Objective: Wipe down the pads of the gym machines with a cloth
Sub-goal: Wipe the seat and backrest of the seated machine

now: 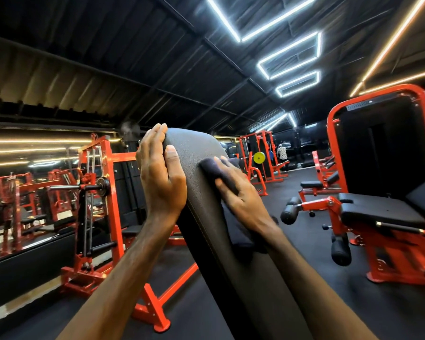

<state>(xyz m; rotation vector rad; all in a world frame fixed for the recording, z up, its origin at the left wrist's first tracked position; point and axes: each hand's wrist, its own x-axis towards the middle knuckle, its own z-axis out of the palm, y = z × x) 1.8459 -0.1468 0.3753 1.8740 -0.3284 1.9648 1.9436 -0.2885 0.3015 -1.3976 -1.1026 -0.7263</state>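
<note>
A tall black back pad (201, 153) of a bench rises in front of me, tilted away, on a red frame. My left hand (161, 175) grips the pad's upper left edge, fingers behind it and thumb on the front face. My right hand (241, 192) presses a dark cloth (212, 166) flat against the upper right part of the pad. The rest of the cloth hangs down along the pad's right side under my wrist.
A red leg-extension machine (378, 212) with black pads stands at right. A red cable rack (96, 192) and a mirror wall are at left. Farther back are red racks, a yellow weight plate (258, 157) and a person (282, 153). The floor is black rubber.
</note>
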